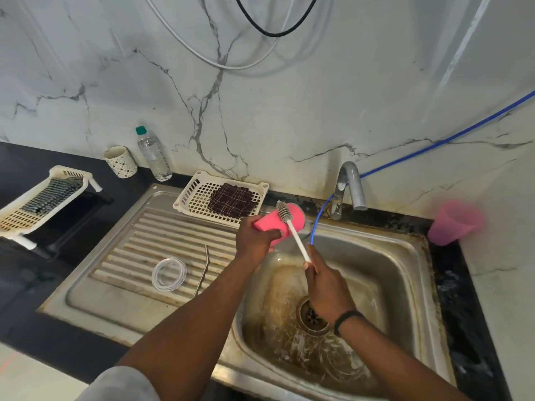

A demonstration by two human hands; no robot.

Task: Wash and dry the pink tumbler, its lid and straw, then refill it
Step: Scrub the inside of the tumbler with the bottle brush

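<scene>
One pink tumbler [282, 222] lies sideways in the left hand [254, 241], fingers wrapped round its lower end, held over the sink [405, 270]. Across its outside rests one bottle brush [291, 227], the right hand [325, 287] pinching the white handle. Wet plastic could slip from that one-handed hold and drop into the grimy basin. Left of the hands, one clear lid [169, 274] and one metal straw [203, 270] wait on the drainboard. Beyond them sit two white baskets, one water bottle [153, 154], one cup [121, 161]; one pink mug [454, 222] stands to the right.
</scene>
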